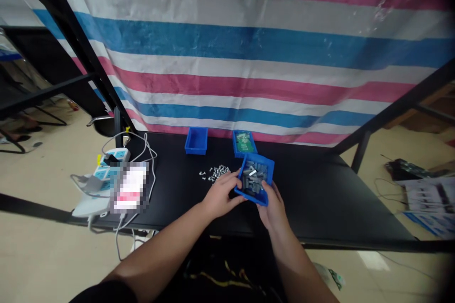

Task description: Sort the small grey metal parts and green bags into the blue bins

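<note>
The left hand (221, 194) and right hand (273, 210) grip a tilted blue plastic bin (259, 161) at centre frame, well filled with grey metal parts (253, 177); what look like screws (216, 173) lie heaped left of it on the black worktop (313, 199).

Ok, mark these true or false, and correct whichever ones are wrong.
1. The left hand and right hand both hold a blue bin. True.
2. That bin is full of green packets. False: it holds gray metal parts; a green packet lies in another blue bin behind it.
3. Small silver screws lie loose on the black table. True.
4. A power strip sits to the right of the hands. False: it sits to their left.
5. A striped tarp hangs behind the table. True.
</note>
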The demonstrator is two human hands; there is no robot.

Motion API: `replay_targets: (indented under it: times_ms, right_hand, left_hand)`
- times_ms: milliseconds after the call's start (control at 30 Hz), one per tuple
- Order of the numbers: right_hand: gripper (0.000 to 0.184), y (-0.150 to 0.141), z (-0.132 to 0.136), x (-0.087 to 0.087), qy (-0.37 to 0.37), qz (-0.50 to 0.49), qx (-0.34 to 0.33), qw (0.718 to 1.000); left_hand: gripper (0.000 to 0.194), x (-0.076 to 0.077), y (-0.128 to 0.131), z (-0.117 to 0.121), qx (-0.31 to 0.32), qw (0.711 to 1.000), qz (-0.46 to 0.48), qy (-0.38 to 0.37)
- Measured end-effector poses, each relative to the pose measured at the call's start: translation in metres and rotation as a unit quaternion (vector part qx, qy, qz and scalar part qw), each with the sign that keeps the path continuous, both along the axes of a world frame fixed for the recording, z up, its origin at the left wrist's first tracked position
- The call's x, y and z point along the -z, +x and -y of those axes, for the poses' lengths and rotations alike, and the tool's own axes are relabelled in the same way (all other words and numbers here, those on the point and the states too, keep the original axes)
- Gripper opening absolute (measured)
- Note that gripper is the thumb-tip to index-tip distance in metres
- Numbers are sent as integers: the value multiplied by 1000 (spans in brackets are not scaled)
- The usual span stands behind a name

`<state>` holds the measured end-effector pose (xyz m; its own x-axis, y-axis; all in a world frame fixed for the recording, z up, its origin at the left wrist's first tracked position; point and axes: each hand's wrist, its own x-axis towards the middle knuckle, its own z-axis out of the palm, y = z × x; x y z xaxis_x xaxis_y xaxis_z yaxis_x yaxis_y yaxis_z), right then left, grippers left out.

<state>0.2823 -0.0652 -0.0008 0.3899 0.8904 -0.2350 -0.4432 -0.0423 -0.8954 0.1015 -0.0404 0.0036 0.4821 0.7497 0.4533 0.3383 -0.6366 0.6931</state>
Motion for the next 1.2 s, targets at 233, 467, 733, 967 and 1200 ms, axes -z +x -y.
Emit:
replay_targets:
  times_ms: [233,467,733,967,1200]
  right_hand:
    - [68,-1,-22,27,5,93,86,992]
    - [77,-4,-35,34,40,245,79,966]
    - [92,-20,-35,7,5,392,54,918]
    - [90,-35,-36,-3,34,468,36,882]
    - [92,-47,-36,-3,52,524,23,850]
  left_hand:
    - [114,15,-56,-22,-192,970,-146,-32]
    - [132,39,-49,-27,-168,968,-185,-12]
    - [138,41,-33,-31,-153,972,-178,-11]
    - [133,43,-28,-34,-139,973,-183,-8]
    - [124,44,-28,-34,-129,973,-189,-11]
